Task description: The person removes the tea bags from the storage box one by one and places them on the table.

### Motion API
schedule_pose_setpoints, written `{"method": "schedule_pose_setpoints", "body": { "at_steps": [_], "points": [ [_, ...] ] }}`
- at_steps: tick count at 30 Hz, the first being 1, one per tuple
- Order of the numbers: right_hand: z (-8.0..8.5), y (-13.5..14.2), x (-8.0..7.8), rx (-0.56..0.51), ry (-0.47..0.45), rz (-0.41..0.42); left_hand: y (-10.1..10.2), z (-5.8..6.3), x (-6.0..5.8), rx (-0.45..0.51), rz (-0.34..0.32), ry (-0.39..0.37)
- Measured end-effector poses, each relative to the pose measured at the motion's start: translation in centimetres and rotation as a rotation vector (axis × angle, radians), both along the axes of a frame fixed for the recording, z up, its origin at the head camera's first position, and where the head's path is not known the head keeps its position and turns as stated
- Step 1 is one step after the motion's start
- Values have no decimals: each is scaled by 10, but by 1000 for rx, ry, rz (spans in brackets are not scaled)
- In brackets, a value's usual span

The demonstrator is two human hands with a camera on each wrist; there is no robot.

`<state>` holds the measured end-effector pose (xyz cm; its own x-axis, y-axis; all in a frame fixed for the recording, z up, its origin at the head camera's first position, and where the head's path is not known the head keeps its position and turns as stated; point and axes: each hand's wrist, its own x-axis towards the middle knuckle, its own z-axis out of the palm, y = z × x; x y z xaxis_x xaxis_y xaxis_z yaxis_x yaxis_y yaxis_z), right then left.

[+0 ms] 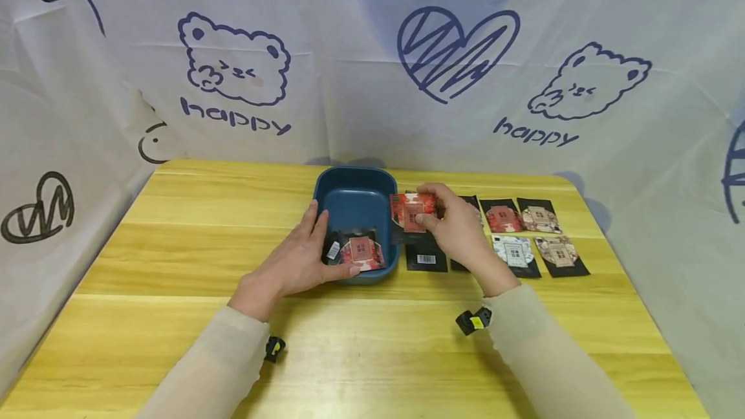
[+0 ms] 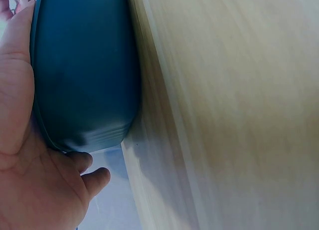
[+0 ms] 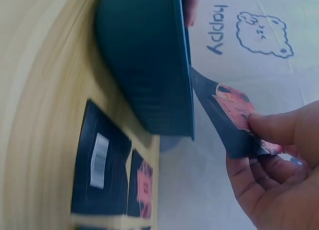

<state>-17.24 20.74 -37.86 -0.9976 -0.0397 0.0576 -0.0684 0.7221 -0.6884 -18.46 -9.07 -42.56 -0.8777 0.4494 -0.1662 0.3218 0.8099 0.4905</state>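
A dark blue plastic bin [image 1: 355, 176] stands near the table's back edge. My left hand [image 1: 293, 257] holds its front-left corner, thumb over the front rim by the packets inside and fingers along the left side. In the bin lie a red-labelled black packet [image 1: 362, 249] and a packet with a white barcode label [image 1: 334, 250]. My right hand [image 1: 460, 228] pinches another red-and-black packet [image 1: 410, 212] between thumb and fingers at the bin's right rim. In the right wrist view, that packet [image 3: 222, 115] is tilted, one end by the rim.
Right of the bin, more flat packets lie in two rows: a barcode-side-up packet [image 1: 426, 258], a red one [image 1: 503, 216], a white-labelled one [image 1: 515, 255] and beige ones [image 1: 539, 216]. A printed white cloth [image 1: 349, 83] hangs behind the wooden table [image 1: 174, 244].
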Motion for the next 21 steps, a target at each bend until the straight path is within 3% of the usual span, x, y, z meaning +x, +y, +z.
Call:
{"method": "schedule_pose_setpoints", "body": {
  "at_steps": [8, 14, 21],
  "points": [
    [-5, 24, 21, 46, -14, -26, 1, -1, 0, -1, 0, 5],
    [-17, 37, 41, 74, -107, -13, 1, -1, -1, -5, -1, 1],
    [-37, 41, 56, 35, -211, 25, 1, -1, -1, -6, 3, -15]
  ]
}}
